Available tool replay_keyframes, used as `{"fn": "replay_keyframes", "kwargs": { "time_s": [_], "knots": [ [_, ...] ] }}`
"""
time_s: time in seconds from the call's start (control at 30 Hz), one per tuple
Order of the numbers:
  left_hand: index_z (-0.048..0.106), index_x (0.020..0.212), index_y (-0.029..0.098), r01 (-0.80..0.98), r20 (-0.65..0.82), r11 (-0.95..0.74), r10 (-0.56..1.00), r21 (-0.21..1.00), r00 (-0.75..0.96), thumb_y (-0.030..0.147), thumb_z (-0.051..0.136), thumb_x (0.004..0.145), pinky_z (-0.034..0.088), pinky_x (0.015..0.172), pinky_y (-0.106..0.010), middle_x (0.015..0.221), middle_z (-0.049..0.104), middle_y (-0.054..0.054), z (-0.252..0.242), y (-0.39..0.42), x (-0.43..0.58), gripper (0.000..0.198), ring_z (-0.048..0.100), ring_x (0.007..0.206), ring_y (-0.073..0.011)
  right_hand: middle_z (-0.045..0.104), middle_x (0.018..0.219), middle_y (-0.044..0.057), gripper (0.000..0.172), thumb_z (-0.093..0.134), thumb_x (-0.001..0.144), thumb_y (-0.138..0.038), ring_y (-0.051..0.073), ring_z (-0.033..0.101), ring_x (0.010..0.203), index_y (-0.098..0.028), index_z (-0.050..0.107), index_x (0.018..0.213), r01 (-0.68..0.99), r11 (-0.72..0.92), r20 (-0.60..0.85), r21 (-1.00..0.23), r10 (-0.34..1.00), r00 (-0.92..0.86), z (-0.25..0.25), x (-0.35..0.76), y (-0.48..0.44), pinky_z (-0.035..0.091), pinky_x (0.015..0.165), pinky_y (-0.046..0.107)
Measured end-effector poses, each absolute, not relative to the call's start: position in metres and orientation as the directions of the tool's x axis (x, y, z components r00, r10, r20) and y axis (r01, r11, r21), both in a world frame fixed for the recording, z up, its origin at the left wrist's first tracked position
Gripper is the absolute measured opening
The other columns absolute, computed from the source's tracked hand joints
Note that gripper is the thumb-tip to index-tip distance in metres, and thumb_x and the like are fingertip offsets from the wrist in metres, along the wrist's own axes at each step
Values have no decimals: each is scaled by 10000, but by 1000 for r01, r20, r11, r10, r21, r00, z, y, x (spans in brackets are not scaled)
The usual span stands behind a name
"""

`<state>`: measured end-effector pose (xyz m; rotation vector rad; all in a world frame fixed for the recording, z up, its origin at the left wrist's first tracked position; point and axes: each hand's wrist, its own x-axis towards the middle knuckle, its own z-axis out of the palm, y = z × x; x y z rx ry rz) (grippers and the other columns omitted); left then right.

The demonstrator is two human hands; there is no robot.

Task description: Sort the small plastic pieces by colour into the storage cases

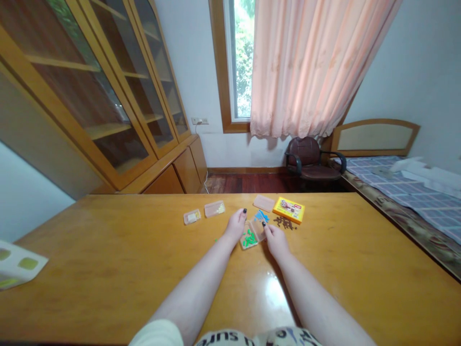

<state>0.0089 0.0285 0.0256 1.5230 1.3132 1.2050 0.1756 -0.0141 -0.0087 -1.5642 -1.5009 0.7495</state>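
Note:
A clear plastic box stands with its lid opened to the right, and small green pieces lie inside it. At its far left side my left hand is closed on the box, thumb up. My right hand pinches the right edge of the lid, its thumb on top. Just beyond the box is a loose pile of small blue pieces. Small brown pieces are scattered to the right, past my right hand.
A yellow printed box and a clear plastic tray sit at the table's far edge. Farther left are a clear container with cream pieces and a smaller container. A white perforated object stands at the left edge.

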Motion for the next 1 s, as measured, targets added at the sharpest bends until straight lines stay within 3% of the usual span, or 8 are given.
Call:
{"fn": "replay_keyframes", "kwargs": {
  "time_s": [0.1, 0.43, 0.53, 0.6, 0.7, 0.77, 0.87, 1.0],
  "knots": [
    [493, 671, 183, 174, 189, -195, 981, 965, 49, 429, 401, 866, 404, 601, -238, 589, 491, 24, 17, 32, 17, 327, 475, 572, -118, 602, 597, 36, 464, 359, 847, -529, 182, 529, 593, -183, 556, 609, 492, 54, 119, -869, 988, 103, -9, 175, -14, 342, 570, 262],
    [589, 805, 144, 38, 170, -171, 985, 985, 11, 455, 483, 808, 502, 801, -337, 813, 669, -77, 22, 37, -9, 329, 638, 795, -177, 556, 553, 20, 438, 375, 845, -503, 175, 508, 568, -181, 540, 599, 490, 60, 134, -869, 984, 116, -11, 175, -14, 308, 532, 255],
    [601, 828, 143, 117, 138, -138, 990, 983, 12, 421, 473, 811, 514, 807, -353, 842, 681, -83, 25, 24, -32, 306, 650, 814, -190, 566, 566, 23, 443, 364, 847, -509, 176, 509, 578, -182, 540, 606, 488, 56, 124, -871, 986, 108, -8, 175, -14, 314, 543, 256],
    [618, 884, 146, 286, 135, -137, 990, 949, 25, 378, 453, 821, 499, 862, -361, 922, 685, -91, 24, 8, -51, 291, 645, 894, -199, 558, 560, 21, 463, 359, 844, -539, 178, 509, 579, -184, 526, 599, 484, 50, 117, -874, 987, 108, -6, 175, -15, 316, 541, 256],
    [602, 1092, 136, 686, 129, -114, 991, 719, 29, 313, 438, 831, 395, 1013, -395, 1181, 618, -132, 14, -24, -75, 356, 552, 1136, -236, 539, 542, 19, 498, 349, 842, -578, 177, 507, 570, -188, 508, 577, 490, 45, 113, -870, 988, 109, -1, 174, -16, 312, 531, 256],
    [464, 1294, 108, 865, 57, -12, 998, 502, -19, 349, 459, 829, 272, 1097, -442, 1417, 416, -175, 2, -45, -82, 524, 361, 1325, -286, 538, 536, 20, 511, 348, 842, -583, 174, 505, 562, -187, 512, 566, 496, 49, 116, -867, 988, 105, 1, 173, -17, 310, 525, 256],
    [250, 1420, 49, 960, -51, 55, 998, 276, -42, 455, 421, 845, 171, 1122, -498, 1509, 188, -214, -13, -64, -80, 725, 169, 1400, -322, 550, 535, 22, 511, 358, 839, -579, 173, 508, 557, -184, 536, 568, 495, 46, 117, -868, 987, 112, 4, 173, -18, 312, 522, 255],
    [161, 1450, 49, 979, -72, -80, 993, 187, 95, 462, 325, 882, 135, 1136, -485, 1519, 154, -190, -15, -54, -67, 722, 138, 1412, -280, 569, 549, 27, 499, 358, 840, -568, 178, 518, 566, -185, 548, 583, 491, 27, 96, -871, 989, 115, 4, 173, -18, 322, 529, 257]
  ]
}}
